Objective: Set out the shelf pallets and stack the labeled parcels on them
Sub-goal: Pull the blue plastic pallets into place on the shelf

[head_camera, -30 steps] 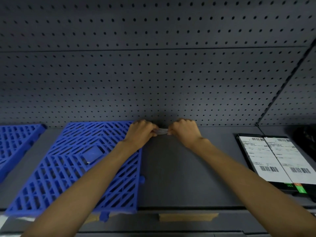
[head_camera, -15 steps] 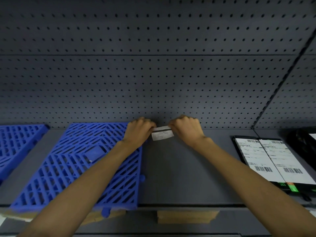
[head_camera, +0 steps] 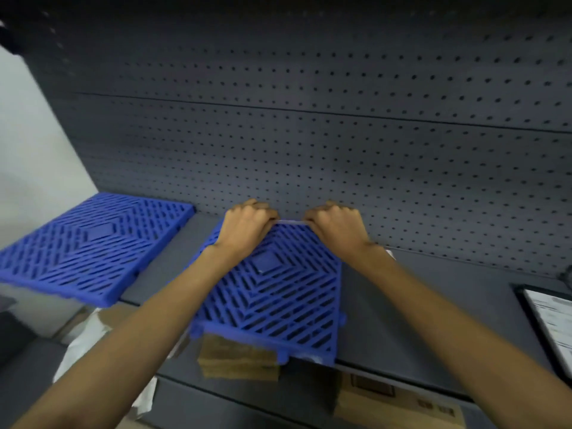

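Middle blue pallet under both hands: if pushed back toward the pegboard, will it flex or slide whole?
The middle blue pallet probably slides whole: it lies flat with no visible sag, so likely stiff. Its open slotted lattice suggests it is light for its size. Smooth plastic on the smooth grey shelf may skid easily, so push gently.

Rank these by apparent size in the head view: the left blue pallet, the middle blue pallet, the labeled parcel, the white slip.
1. left blue pallet and middle blue pallet: too alike to rank.
2. labeled parcel, cut off by the frame edge.
3. white slip, only a thin sliver showing.
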Demonstrator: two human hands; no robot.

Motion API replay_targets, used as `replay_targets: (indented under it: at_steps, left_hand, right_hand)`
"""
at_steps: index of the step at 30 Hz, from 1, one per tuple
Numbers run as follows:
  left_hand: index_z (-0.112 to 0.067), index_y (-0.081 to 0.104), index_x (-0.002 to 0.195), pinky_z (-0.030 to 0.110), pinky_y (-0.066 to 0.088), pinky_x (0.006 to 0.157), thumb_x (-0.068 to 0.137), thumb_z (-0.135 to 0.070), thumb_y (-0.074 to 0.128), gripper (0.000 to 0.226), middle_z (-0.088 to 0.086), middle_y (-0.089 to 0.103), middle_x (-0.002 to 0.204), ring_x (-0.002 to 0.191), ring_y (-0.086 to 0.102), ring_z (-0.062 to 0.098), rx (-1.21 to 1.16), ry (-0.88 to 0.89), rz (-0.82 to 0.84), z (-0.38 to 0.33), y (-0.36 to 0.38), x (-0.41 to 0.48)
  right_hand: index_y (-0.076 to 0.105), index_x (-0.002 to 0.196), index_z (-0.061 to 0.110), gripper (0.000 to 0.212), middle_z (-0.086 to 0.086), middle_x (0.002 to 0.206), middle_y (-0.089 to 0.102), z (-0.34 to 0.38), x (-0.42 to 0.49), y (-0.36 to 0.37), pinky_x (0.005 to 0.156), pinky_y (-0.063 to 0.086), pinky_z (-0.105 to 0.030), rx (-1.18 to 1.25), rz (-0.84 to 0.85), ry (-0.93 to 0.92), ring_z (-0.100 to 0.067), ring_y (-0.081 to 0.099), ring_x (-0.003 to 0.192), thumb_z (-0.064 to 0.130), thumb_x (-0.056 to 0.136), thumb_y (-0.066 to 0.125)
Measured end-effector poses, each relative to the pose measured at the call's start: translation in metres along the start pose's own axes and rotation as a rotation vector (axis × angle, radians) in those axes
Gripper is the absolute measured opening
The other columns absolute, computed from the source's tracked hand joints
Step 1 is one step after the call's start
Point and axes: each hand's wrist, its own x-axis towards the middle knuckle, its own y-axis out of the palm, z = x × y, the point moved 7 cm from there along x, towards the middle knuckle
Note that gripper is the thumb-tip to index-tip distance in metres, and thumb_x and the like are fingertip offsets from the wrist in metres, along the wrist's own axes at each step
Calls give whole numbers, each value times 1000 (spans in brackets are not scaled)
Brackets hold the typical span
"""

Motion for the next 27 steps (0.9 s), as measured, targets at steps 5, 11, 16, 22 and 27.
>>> replay_targets:
  at_steps: [5, 11, 16, 22, 27]
  left_hand:
    - [-20, 74, 95, 37, 54, 62, 89, -24, 66, 10, 1, 72, 87, 86, 65, 28, 50, -50, -27, 74, -33, -47]
    - [-23, 75, 91, 37, 53, 61, 86, -31, 55, 22, 2, 72, 86, 87, 65, 29, 104, -115, -23, 169, -74, -116]
    - [-21, 76, 90, 38, 54, 58, 87, -21, 70, 7, 2, 73, 86, 84, 65, 29, 123, -126, -21, 250, -104, -174]
    - [-20, 78, 89, 40, 56, 57, 85, -17, 71, 9, 3, 74, 87, 82, 67, 31, 122, -126, -22, 325, -117, -234]
    - [-23, 75, 82, 36, 54, 57, 77, -13, 74, 11, -2, 71, 81, 78, 63, 25, 176, -117, 105, 358, -114, -275]
  right_hand:
    - [68, 95, 26, 13, 2, 79, 66, 87, 34, -8, 51, 49, -32, 14, -27, -98, -21, 61, 72, 28, 98, 55]
    - [65, 104, 29, 14, 1, 92, 69, 205, 71, -17, 59, 46, -34, 71, -12, -158, -23, 64, 88, 27, 98, 53]
    - [66, 104, 28, 15, 1, 86, 68, 308, 90, -29, 55, 44, -32, 50, -29, -212, -21, 63, 85, 27, 99, 52]
    - [76, 92, 29, 19, -1, 59, 63, 404, 97, -21, 39, 39, -28, 71, -83, -210, -20, 59, 59, 13, 90, 67]
    - [57, 53, 26, 35, 3, 45, 30, 458, 93, -12, 41, 8, -23, 9, -26, -186, -17, 43, 45, 11, 71, 83]
